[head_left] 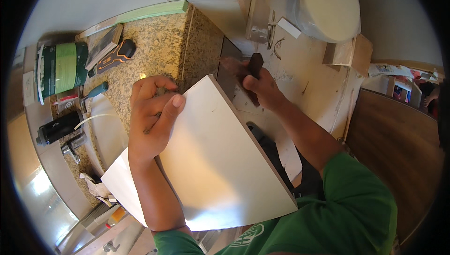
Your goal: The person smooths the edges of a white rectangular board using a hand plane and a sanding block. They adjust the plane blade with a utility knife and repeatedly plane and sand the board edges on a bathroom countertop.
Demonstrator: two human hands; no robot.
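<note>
A large white panel (220,161), smooth and flat like a tile, leans in front of my body with its near edge by my green shirt. My left forearm crosses over it. Near its upper left corner, my left hand (154,110) has its fingers curled round a small grey crumbly lump (162,90), and grey smears mark the fingers. Beyond the panel's far corner, my right hand (265,88) grips a trowel-like tool (254,66) with a dark handle and a brown, stained blade. My hand partly hides this tool.
A speckled stone counter (157,39) on the left holds an orange-and-black tool (117,57), a green-and-dark bag (63,70), a black cylinder (60,127) and a teal-handled tool (97,89). At the far right stands a toilet (330,9). Debris lies on the floor (311,81); a brown door-like panel (398,147) is at right.
</note>
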